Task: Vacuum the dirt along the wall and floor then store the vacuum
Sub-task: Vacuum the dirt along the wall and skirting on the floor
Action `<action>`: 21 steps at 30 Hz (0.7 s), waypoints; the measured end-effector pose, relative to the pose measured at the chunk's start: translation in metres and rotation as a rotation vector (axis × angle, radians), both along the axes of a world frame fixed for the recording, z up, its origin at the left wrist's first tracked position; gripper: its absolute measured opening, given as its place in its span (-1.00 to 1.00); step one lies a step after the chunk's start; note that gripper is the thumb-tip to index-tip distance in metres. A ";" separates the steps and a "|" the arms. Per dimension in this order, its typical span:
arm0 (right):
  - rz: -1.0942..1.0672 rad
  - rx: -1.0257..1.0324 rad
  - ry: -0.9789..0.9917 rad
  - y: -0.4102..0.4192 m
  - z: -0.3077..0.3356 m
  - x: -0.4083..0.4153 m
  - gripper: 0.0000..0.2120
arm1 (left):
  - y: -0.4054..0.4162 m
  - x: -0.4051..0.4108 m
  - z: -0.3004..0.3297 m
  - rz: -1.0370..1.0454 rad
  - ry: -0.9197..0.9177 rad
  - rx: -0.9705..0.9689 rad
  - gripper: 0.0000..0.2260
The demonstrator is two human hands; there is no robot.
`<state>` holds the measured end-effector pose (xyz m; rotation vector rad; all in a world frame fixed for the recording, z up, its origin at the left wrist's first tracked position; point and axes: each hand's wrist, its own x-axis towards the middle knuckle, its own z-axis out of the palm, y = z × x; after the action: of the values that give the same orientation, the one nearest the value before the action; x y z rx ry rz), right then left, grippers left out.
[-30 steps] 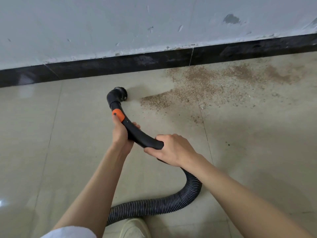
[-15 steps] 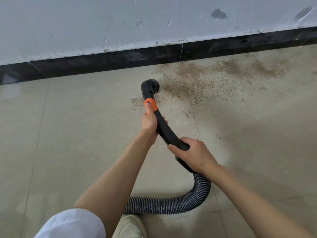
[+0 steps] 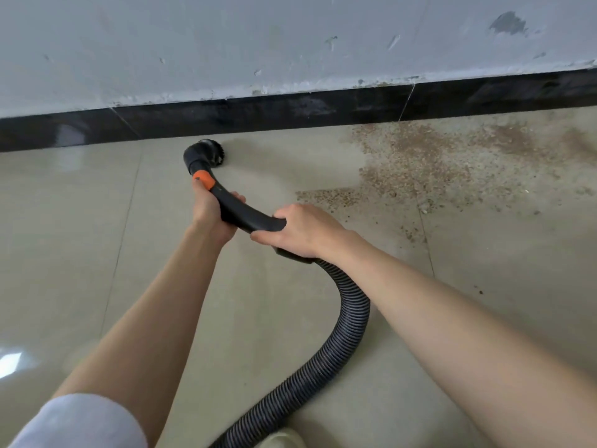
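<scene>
Hands grip the black vacuum handle (image 3: 245,215), left hand (image 3: 211,215) near its orange ring (image 3: 203,180), right hand (image 3: 303,229) behind, brush head (image 3: 206,153) beside the baseboard (image 3: 290,108).

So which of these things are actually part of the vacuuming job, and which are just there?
Part of the job:
- brush nozzle
- black handle tube, held by left hand and right hand
- ribbed hose
- brown dirt
- skirting

Just there:
- shoe
- white sleeve
</scene>
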<state>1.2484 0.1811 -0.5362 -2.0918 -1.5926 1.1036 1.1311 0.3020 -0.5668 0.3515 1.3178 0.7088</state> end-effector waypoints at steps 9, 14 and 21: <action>-0.253 0.016 0.033 -0.041 -0.014 0.033 -0.63 | -0.018 0.069 -0.004 -0.211 0.003 -0.012 -0.52; -0.501 0.019 0.062 -0.100 -0.018 0.053 -0.63 | -0.060 0.124 -0.006 -0.440 0.012 -0.001 -0.53; -0.505 0.087 0.129 -0.102 -0.010 0.051 -0.64 | -0.063 0.122 0.012 -0.419 0.071 0.086 -0.56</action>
<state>1.2990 0.0796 -0.5460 -2.1428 -0.9540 0.9444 1.2533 0.2386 -0.5552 0.7040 1.2296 0.4025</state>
